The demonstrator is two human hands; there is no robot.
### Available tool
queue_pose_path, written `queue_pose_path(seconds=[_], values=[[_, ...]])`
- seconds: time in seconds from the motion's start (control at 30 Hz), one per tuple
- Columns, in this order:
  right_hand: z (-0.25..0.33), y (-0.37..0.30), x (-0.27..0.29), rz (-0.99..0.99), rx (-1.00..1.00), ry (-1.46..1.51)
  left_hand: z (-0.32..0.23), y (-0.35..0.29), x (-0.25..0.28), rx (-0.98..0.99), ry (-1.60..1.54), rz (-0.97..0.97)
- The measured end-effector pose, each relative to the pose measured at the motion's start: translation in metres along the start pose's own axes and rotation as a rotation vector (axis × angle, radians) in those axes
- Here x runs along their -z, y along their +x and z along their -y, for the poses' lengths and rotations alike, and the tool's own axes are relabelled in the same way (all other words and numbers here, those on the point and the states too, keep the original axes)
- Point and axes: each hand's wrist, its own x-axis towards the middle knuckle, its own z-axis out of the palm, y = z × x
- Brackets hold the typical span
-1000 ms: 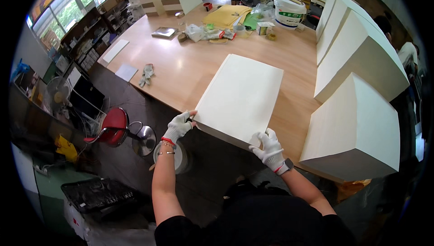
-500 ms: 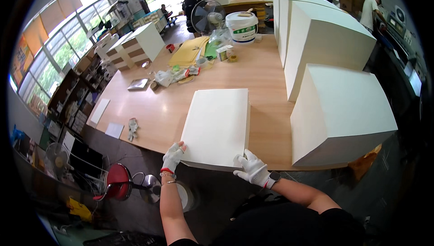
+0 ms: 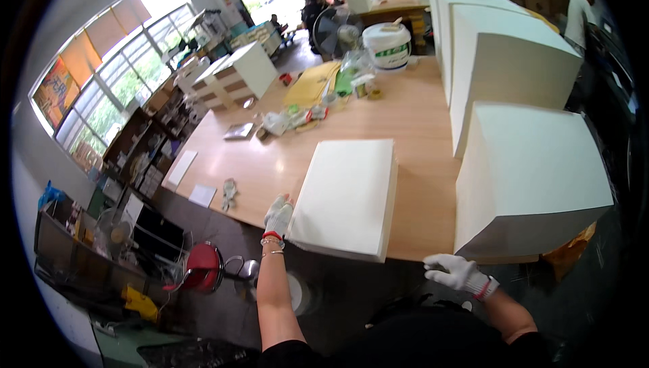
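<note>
A white, block-shaped stack [image 3: 346, 199], which looks like paper or board sheets, lies near the front edge of the wooden table [image 3: 422, 192]. At its left side is my left hand [image 3: 278, 216], in a white glove with bare fingertips. Its fingers are stretched out along the stack's edge; whether they touch it is hard to tell. Away from the stack, to its right, my right hand [image 3: 457, 272] hovers at the table's front edge with fingers apart and nothing in them. It is gloved too. A taller white stack [image 3: 541, 172] stands just beyond it on the right.
More tall white stacks [image 3: 520, 63] line the right side. Farther back are a white bucket [image 3: 387, 47], yellow envelopes [image 3: 312, 84] and a fan [image 3: 336, 32]. A loose glove [image 3: 230, 193] lies at the left front edge; a red stool [image 3: 204, 266] stands below. Other people work in the background.
My right hand has left the stack's front right corner and moved right. My left hand has slid slightly up the stack's left side. The whole view has swung left.
</note>
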Motion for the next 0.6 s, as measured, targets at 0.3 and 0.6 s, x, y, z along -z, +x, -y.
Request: queue_pose_path(seconds=[0.3, 0.6], values=[[0.002, -0.097, 0.050, -0.356, -0.342, 0.029, -0.013, 0.080, -0.049, 0.079, 0.085, 0.112], [-0.011, -0.130, 0.032, -0.477, -0.474, -0.020, 0.045, 0.153, -0.075, 0.040, 0.003, 0.052]])
